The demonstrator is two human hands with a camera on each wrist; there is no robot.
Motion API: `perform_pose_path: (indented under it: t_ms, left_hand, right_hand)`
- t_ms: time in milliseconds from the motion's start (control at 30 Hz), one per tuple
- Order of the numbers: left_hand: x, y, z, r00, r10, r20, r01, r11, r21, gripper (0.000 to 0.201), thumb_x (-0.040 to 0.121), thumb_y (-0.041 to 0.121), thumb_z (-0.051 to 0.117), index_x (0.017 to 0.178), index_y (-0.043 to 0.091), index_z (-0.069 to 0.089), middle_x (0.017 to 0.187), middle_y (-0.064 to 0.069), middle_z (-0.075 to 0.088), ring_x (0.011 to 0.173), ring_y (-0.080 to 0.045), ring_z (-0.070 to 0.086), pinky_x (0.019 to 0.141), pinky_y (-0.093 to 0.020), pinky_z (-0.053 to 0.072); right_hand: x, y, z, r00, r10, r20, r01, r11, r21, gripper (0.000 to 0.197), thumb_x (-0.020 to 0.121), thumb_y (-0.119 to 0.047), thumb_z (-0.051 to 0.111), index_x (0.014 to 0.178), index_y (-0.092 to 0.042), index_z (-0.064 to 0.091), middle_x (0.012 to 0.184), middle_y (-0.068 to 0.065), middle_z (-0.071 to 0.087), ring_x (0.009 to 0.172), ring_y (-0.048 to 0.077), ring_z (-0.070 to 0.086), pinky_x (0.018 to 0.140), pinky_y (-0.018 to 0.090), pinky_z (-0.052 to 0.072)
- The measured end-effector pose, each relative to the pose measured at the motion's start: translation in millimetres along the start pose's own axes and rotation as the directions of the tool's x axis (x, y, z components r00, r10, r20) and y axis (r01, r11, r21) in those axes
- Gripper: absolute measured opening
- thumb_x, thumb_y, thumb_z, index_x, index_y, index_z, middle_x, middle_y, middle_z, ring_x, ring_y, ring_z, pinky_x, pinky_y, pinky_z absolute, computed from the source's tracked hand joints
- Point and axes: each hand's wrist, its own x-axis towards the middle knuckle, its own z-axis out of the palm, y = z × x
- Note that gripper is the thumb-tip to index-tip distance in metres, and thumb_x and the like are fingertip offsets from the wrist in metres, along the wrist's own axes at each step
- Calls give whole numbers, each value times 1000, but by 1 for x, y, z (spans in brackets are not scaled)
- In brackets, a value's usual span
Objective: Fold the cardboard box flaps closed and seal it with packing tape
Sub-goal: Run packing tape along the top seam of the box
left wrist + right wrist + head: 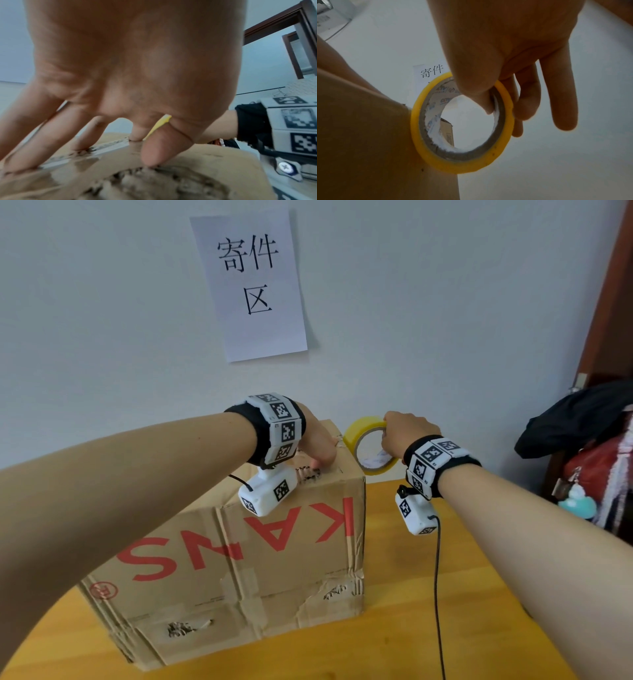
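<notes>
Head view: left hand [317, 441] presses spread fingers on box [239, 542] top.
Right hand [406, 436]: pinches tape roll [368, 446], three o'clock of box.
Risk: flaps could spring up if pressure eases.

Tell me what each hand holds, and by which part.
The right hand pinches the tape roll by its ring, thumb inside the core. The left hand holds nothing; its fingers press the cardboard box top.
</notes>
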Motion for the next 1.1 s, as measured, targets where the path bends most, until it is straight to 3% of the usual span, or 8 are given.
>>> perform_pose_path:
  t_ms: [167,267,367,533,633,733,1000,1100]
  left_hand:
    - [0,-8,2,998,-12,57,6,995,101,61,100,6,33,158,12,15,162,-16,20,142,-35,32,112,-41,29]
    - [-1,-20,6,998,2,69,-6,999,51,63,101,3,26,160,16,6,166,-10,7,151,-29,11,119,-39,17]
    - [0,-32,10,998,5,67,-2,999,-53,60,103,6,21,160,18,8,166,-6,6,152,-27,7,121,-41,14]
    - [4,-61,12,995,-66,80,76,989,-129,60,99,23,29,158,18,19,164,-8,17,148,-32,22,112,-47,35]
    - [0,-67,11,998,-62,4,62,994,-91,50,100,25,35,148,11,40,154,-10,38,138,-30,39,109,-45,40]
    - [-7,-68,11,992,38,-118,-33,999,39,40,102,17,35,133,6,58,139,-7,57,126,-26,53,109,-40,41]
    - [-7,-76,13,984,111,-139,-97,990,102,47,99,10,37,140,21,57,137,2,59,121,-23,56,108,-37,42]
    - [-5,-76,12,988,101,-119,-97,995,37,47,96,8,39,136,22,60,118,5,62,94,-20,62,91,-32,50]
  right_hand:
    - [-9,-3,4,987,-33,159,24,998,61,10,91,-17,54,83,-10,56,81,8,70,54,20,54,57,27,46]
    - [-17,-5,9,971,-59,231,39,995,90,20,93,-19,55,75,-11,50,91,12,73,50,20,51,55,27,43]
    - [-26,-11,11,964,-97,249,66,989,129,22,94,-21,54,75,-11,49,80,13,71,48,20,50,53,27,43]
    - [-36,-29,5,951,-167,260,126,978,167,25,97,-16,48,72,-11,44,69,6,52,47,19,49,48,25,36]
    - [-38,-44,3,953,-204,222,159,966,205,9,97,-15,47,95,-9,41,78,6,51,56,20,53,47,28,37]
    - [-38,-56,6,950,-244,196,196,953,232,19,96,-14,45,112,-11,36,89,7,53,67,22,59,47,31,42]
    - [-33,-70,24,965,-252,79,246,967,72,16,95,-7,45,110,-12,46,85,6,54,61,20,50,53,30,39]
    - [-30,-73,23,960,-275,55,272,961,47,17,95,-6,46,110,-12,48,80,3,48,70,23,50,61,33,40]
